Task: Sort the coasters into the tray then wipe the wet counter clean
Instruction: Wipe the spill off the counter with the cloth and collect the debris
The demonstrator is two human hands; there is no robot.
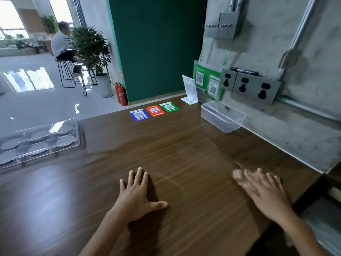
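My left hand [137, 194] lies flat on the wooden counter [184, 148] with its fingers spread and nothing in it. My right hand [262, 189] hovers near the right edge, fingers apart and blurred by motion, also holding nothing. A clear acrylic tray [73, 124] stands at the counter's far left and holds several grey round coasters [64, 140]. A wet, shiny patch [108, 145] spreads over the counter just right of the tray. No cloth is in view.
A clear plastic box [239, 118] stands against the concrete wall [276, 52] at the right. Three QR stickers, blue [138, 114], red [155, 110] and green [169, 107], lie at the far edge. A white card stand [190, 89] and wall sockets [249, 85] are behind.
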